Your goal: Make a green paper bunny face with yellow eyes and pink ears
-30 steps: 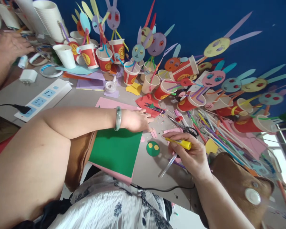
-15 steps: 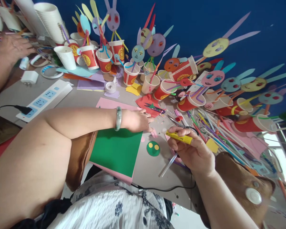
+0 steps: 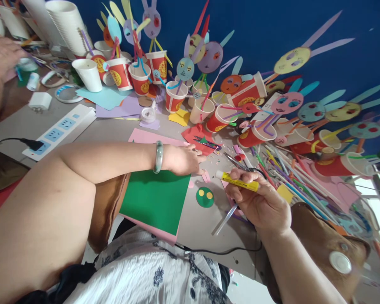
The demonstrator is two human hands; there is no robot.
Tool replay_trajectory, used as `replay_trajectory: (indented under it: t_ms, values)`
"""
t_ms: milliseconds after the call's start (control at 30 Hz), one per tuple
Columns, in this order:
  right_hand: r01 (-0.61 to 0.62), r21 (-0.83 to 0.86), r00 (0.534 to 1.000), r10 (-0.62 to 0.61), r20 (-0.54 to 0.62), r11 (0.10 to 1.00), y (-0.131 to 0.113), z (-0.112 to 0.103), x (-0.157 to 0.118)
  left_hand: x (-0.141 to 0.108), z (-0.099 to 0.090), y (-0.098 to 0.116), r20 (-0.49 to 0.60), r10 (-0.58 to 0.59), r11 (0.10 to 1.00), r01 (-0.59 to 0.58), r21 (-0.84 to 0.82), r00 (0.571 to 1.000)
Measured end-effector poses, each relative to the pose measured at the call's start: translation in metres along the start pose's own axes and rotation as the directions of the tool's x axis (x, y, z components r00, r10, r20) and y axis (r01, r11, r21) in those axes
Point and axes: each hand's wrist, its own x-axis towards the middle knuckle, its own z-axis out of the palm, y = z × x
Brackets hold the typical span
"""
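Right hand (image 3: 266, 204): gripping yellow tube (image 3: 240, 183)
Left hand (image 3: 182, 160): loosely open, palm hidden
Green disc (image 3: 205, 200): right hand's nine o'clock

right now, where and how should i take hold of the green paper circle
Probably pinch the near rim of the green paper circle, coming from the body side. It lies flat, so lift an edge first; the yellow dots sit nearer its far side, leaving the near part bare, and pink strips lie beyond it.

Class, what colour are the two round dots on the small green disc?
Yellow: both dots on the green disc show best in the head view.
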Motion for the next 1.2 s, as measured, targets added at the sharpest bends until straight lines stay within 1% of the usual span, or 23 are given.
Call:
replay_trajectory:
  t_ms: [67, 233, 433, 533, 633, 733, 800, 867, 933, 1000, 1100, 1167, 1200]
  values:
    - [0.022, -0.026, 1.000, -0.022, 0.019, 0.999, 0.001, -0.001, -0.001, 0.000, 0.000, 0.000, 0.003, -0.014, 1.000, 0.014, -0.015, 1.000]
    - [0.035, -0.034, 0.998, -0.033, 0.059, 0.999, 0.001, -0.004, -0.002, 0.000, -0.002, 0.002, 0.036, -0.038, 0.999, 0.039, -0.019, 0.999]
    - [0.082, -0.033, 0.992, -0.078, 0.101, 0.996, 0.000, -0.004, -0.003, 0.001, -0.001, 0.002, 0.066, -0.013, 0.999, 0.010, 0.046, 0.998]
    - [0.103, -0.106, 0.991, -0.093, 0.101, 0.989, 0.000, -0.005, -0.003, 0.002, 0.001, 0.001, 0.063, -0.001, 0.998, -0.003, 0.061, 0.998]
    - [0.129, -0.152, 0.987, -0.112, 0.112, 0.980, 0.000, -0.006, -0.004, 0.002, 0.001, 0.001, 0.049, -0.011, 0.999, 0.008, 0.049, 0.999]
    - [0.146, -0.185, 0.984, -0.124, 0.127, 0.972, 0.000, -0.006, -0.005, 0.003, 0.001, 0.002, 0.092, -0.029, 0.997, 0.023, 0.072, 0.995]
    - [0.137, -0.184, 0.986, -0.115, 0.123, 0.973, 0.000, -0.006, -0.005, 0.003, 0.000, 0.003, 0.113, -0.038, 0.997, 0.031, 0.068, 0.993]
    - [0.106, -0.123, 0.990, -0.093, 0.107, 0.987, -0.001, -0.005, -0.004, 0.003, 0.000, 0.003, 0.109, -0.041, 0.999, 0.037, 0.040, 0.993]
    - [0.054, 0.003, 0.996, -0.054, 0.077, 0.999, -0.001, -0.003, -0.003, 0.003, -0.001, 0.002, 0.088, -0.041, 0.999, 0.040, 0.012, 0.995]
    - [0.001, 0.150, 0.999, -0.007, 0.042, 0.989, -0.002, -0.002, -0.002, 0.003, -0.002, 0.003, 0.082, -0.039, 0.999, 0.038, 0.010, 0.996]
    - [-0.047, 0.306, 0.999, 0.045, 0.014, 0.951, -0.005, 0.001, -0.001, 0.004, -0.005, 0.004, 0.142, -0.034, 0.998, 0.026, 0.060, 0.989]
    - [-0.077, 0.361, 0.997, 0.076, 0.018, 0.929, -0.008, 0.003, -0.001, 0.004, -0.007, 0.004, 0.185, -0.034, 0.996, 0.017, 0.092, 0.982]
    - [-0.086, 0.378, 0.996, 0.086, 0.015, 0.922, -0.009, 0.004, -0.001, 0.005, -0.007, 0.004, 0.189, -0.033, 0.995, 0.014, 0.099, 0.982]
